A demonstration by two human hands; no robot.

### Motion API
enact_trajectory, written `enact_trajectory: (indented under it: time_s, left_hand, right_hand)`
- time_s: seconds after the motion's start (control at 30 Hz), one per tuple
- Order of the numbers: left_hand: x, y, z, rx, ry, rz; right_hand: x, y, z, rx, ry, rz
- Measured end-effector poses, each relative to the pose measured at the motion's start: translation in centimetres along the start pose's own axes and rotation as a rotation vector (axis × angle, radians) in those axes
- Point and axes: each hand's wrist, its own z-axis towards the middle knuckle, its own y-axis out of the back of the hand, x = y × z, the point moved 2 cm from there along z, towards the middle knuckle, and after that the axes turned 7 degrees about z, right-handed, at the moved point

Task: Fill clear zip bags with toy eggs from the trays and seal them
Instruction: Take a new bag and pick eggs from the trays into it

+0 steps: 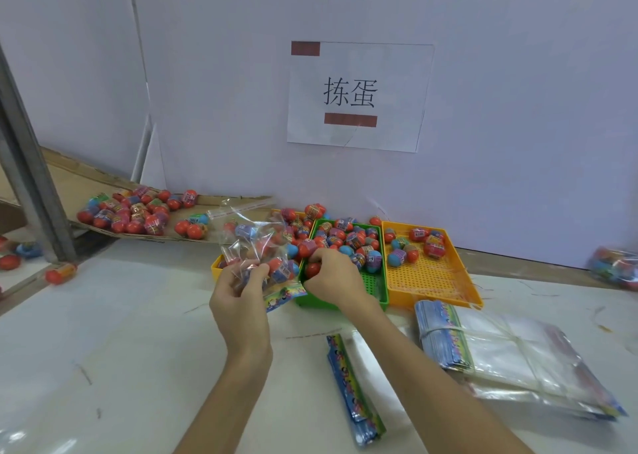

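**A:** Where is the clear zip bag (257,243)?

**B:** Up off the bench (121,333), in the left hand (238,288). Its fingers are curled round the bag's lower part and pinch the film. A few eggs (281,269) sit inside, just above and right of the fingertips. A printed, rainbow-coloured edge hangs just below them.

**A:** And the right hand (331,277)?

**B:** Its fingers are bent down into the near left corner of the green tray (374,281) and closed round a red toy egg (312,270). (Only the egg's red end shows between them.) The two hands are just beside each other. I cannot tell whether they touch.

**A:** What lies around them?

**B:** Beyond the right fingers, the green tray is heaped with loose eggs (345,236), red and blue. To their right, up against the green tray, an orange tray (431,277) holds a handful more at its far end. A yellow tray (216,263) sits behind the left fingers, mostly hidden by the bag.

**A:** Anything nearer the person?

**B:** A stack of empty bags (511,353), tied with a band, lies well to the right of the right fingers. A narrow strip of printed bags (355,384) lies between the forearms. Far beyond the left fingers and to their left, filled bags (127,212) rest on a cardboard sheet (221,201).
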Motion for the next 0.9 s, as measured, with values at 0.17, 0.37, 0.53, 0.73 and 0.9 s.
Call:
enact_trajectory:
  time_s: [0.17,0.37,0.53,0.73,0.9]
  left_hand:
    - [0.2,-0.4,-0.1,0.08,0.022,-0.015]
    - [0.4,-0.9,-0.3,0.209,0.026,0.019]
    - [0.5,-1.1,-0.8,0.388,0.232,-0.077]
    - [0.0,-1.7,-1.9,0.58,0.451,-0.158]
    - [0.4,-1.7,-2.0,0.677,0.391,0.013]
  right_hand:
    - [-0.6,-0.1,-0.4,-0.104,0.107,-0.055]
    - [-2.2,2.4,-1.1,-0.163,0.2,0.083]
    - [-3.1,5.6,-3.3,-0.271,0.253,0.344]
    - [-4.7,6.2,-6.1,-0.229,0.234,0.643]
    - [-4.2,6.5,-6.8,-0.228,0.179,0.818]
